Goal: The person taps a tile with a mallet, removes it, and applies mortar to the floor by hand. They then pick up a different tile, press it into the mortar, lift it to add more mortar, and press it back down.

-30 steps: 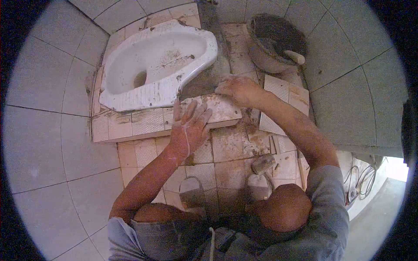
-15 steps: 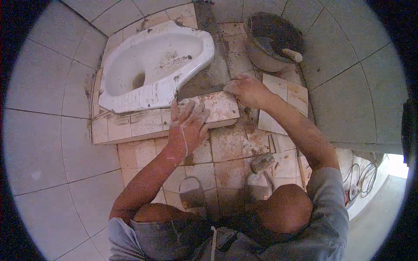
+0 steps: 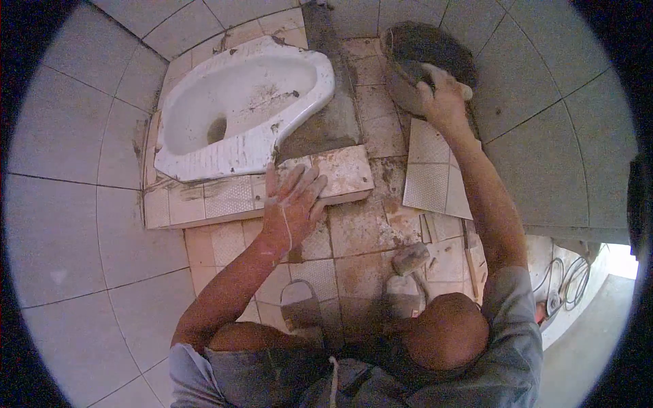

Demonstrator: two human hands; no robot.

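Note:
My left hand (image 3: 291, 204) lies open on the tiled front edge of the raised step (image 3: 228, 197), its dusty fingers spread over a mortar-smeared tile (image 3: 338, 170). Beside those fingers is the corner of a white squat toilet pan (image 3: 218, 160), with wet grey mortar (image 3: 323, 129) next to it. My right hand (image 3: 445, 102) is at the near rim of a dark bucket (image 3: 401, 92), thumb and fingers apart. It lies over a pale rounded handle (image 3: 467, 92), whose end sticks out to the right. The tool's other end cannot be made out.
A patterned tile panel (image 3: 427, 166) lies below the bucket. Near my right foot is a stone-like lump (image 3: 411, 259), with thin strips beside it. A coiled cable (image 3: 577, 275) lies at the right. Tiled walls (image 3: 61, 204) enclose the space.
My right hand has left the right end of the step's edge tile and moved up and right to the bucket. My left hand has stayed on the edge.

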